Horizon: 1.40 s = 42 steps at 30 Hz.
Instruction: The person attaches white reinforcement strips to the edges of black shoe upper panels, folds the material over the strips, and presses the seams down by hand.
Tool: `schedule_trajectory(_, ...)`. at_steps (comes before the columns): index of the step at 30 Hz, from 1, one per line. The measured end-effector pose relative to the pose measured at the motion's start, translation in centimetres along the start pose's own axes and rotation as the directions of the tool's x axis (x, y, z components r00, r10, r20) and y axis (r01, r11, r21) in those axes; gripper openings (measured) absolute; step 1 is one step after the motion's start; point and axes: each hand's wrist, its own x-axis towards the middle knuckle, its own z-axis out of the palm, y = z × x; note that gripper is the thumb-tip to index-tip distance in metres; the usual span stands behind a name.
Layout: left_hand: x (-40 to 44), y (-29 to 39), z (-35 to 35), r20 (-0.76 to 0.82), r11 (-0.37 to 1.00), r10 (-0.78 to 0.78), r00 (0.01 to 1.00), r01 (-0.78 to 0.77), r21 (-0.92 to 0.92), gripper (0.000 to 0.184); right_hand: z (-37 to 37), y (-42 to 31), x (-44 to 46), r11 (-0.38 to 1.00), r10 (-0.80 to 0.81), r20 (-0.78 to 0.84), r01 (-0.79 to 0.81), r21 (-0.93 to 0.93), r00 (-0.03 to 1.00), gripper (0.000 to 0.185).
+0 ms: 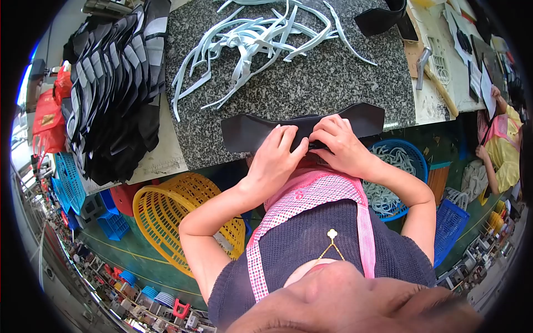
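And here at the near edge of the table [355, 83], both hands are on the black piece [240, 134]! It lies crosswise, its wide ends spreading out on either side. The left hand [277, 152] holds it just left of the middle, fingers bent over the top, thumb angled inward. The right hand [340, 147] grips close beside, fingers curled, narrow on the same piece, the two thumbs near each other. Beyond them, a loose tangle of pale strips [244, 53] sprawls over the speckled top. Off to the left, a big overlapping pile [119, 66] of dark pieces! Down below, a yellow basket [166, 213] on the left, a blue basket [420, 161] with more pale strips on the right. Far right, another person [505, 150] in yellow and pink.
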Motion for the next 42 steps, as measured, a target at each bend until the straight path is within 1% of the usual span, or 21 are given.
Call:
schedule_trajectory(6, -0.6, 0.7, 2.0, -0.096, 0.984, 0.030, 0.995, -0.012, 0.180, 0.030, 2.2, 0.9, -0.5, 0.925, -0.267, -0.114, 0.221, -0.308, 0.957, 0.023)
schedule_trajectory(9, -0.8, 0.5, 2.5, -0.120, 0.978, 0.055, 0.991, -0.029, 0.208, 0.030, 2.3, 1.1, -0.6, 0.918, -0.296, -0.164, 0.234, -0.320, 0.941, 0.020)
schedule_trajectory(10, -0.8, 0.4, 2.5, -0.124, 0.976, 0.061, 0.990, -0.033, 0.215, 0.030, 1.8, 1.4, -0.9, 0.916, -0.261, -0.060, 0.228, -0.332, 0.963, 0.032)
schedule_trajectory(13, -0.7, 0.4, 2.7, -0.156, 0.971, 0.085, 0.984, -0.047, 0.234, 0.030, 0.9, 1.3, -0.4, 0.923, -0.197, -0.189, 0.117, -0.368, 0.962, 0.048)
schedule_trajectory(14, -0.6, 0.4, 2.7, -0.161, 0.970, 0.101, 0.982, -0.061, 0.237, 0.030, 1.5, 1.6, -1.0, 0.903, -0.235, -0.153, 0.158, -0.399, 0.960, 0.060)
schedule_trajectory(20, 0.2, 0.5, 2.7, -0.199, 0.982, 0.108, 0.974, -0.073, 0.175, 0.025, 2.2, 0.0, -0.2, 0.945, -0.171, -0.151, 0.119, -0.303, 0.974, 0.050)
schedule_trajectory(22, -0.1, 0.4, 2.8, -0.188, 0.984, 0.082, 0.979, -0.050, 0.171, 0.026, 2.0, 1.0, -1.2, 0.926, -0.229, -0.184, 0.155, -0.345, 0.956, 0.047)
schedule_trajectory(24, -0.2, 0.8, 2.8, -0.190, 0.977, 0.085, 0.978, -0.045, 0.209, 0.025, 0.9, 1.8, -2.0, 0.903, -0.263, -0.223, 0.158, -0.400, 0.939, 0.042)
schedule_trajectory(26, 0.1, 1.0, 3.2, -0.225, 0.964, 0.109, 0.968, -0.048, 0.260, 0.023, 0.6, 1.9, -2.1, 0.921, -0.243, -0.226, 0.152, -0.359, 0.943, 0.039)
schedule_trajectory(28, 0.6, 1.4, 2.2, -0.107, 0.969, 0.077, 0.991, -0.049, 0.244, 0.021, 1.0, 2.6, -1.7, 0.927, -0.263, -0.191, 0.193, -0.323, 0.946, 0.040)
schedule_trajectory(29, 1.1, 1.4, 1.8, -0.049, 0.971, 0.062, 0.997, -0.049, 0.236, 0.020, 1.8, 3.2, -1.5, 0.927, -0.282, -0.150, 0.229, -0.296, 0.947, 0.032)
schedule_trajectory(30, 1.5, 1.0, 1.5, -0.067, 0.975, 0.087, 0.994, -0.071, 0.213, 0.018, 1.3, 3.1, -0.9, 0.930, -0.279, -0.130, 0.233, -0.285, 0.951, 0.027)
schedule_trajectory(31, 2.1, 0.8, 0.3, 0.077, 0.992, -0.014, 0.997, 0.004, 0.124, 0.017, 0.6, 2.9, -0.3, 0.933, -0.275, -0.108, 0.237, -0.272, 0.956, 0.022)
schedule_trajectory(33, 3.7, 0.3, -2.7, -0.072, 0.990, 0.070, 0.995, -0.061, 0.130, 0.021, -2.2, 1.8, 0.6, 0.969, -0.209, -0.166, 0.181, -0.169, 0.964, 0.014)
schedule_trajectory(35, 5.5, 2.1, -6.9, -0.338, 0.987, 0.068, 0.939, -0.014, 0.160, 0.026, -6.8, 1.3, 1.3, 0.979, -0.205, -0.194, 0.203, -0.030, 0.959, 0.022)
schedule_trajectory(37, 6.1, 2.9, -11.8, -0.476, 0.986, 0.114, 0.872, -0.040, 0.161, 0.029, -11.5, 2.5, 1.7, 0.979, -0.052, -0.326, 0.113, 0.170, 0.944, 0.023)
schedule_trajectory(38, 6.0, 2.8, -13.8, -0.516, 0.990, 0.132, 0.846, -0.139, 0.025, 0.026, -13.8, 4.2, 1.8, 0.968, 0.006, -0.428, 0.102, 0.228, 0.904, 0.024)
schedule_trajectory(39, 5.9, 3.0, -15.6, -0.564, 0.966, 0.137, 0.815, -0.235, -0.105, 0.024, -15.4, 7.2, 2.3, 0.880, 0.154, -0.525, 0.125, 0.458, 0.837, 0.024)
schedule_trajectory(40, 6.2, 3.9, -17.5, -0.617, 0.943, 0.167, 0.769, -0.308, -0.129, 0.022, -16.9, 10.3, 2.8, 0.738, 0.298, -0.604, 0.222, 0.637, 0.740, 0.026)
schedule_trajectory(41, 6.4, 4.8, -19.4, -0.671, 0.916, 0.191, 0.717, -0.376, -0.142, 0.023, -18.6, 13.0, 4.3, 0.589, 0.363, -0.678, 0.407, 0.698, 0.639, 0.030)
schedule_trajectory(42, 6.5, 5.8, -20.8, -0.707, 0.893, 0.216, 0.673, -0.429, -0.135, 0.022, -20.3, 17.1, 5.4, 0.413, 0.506, -0.620, 0.463, 0.784, 0.599, 0.033)
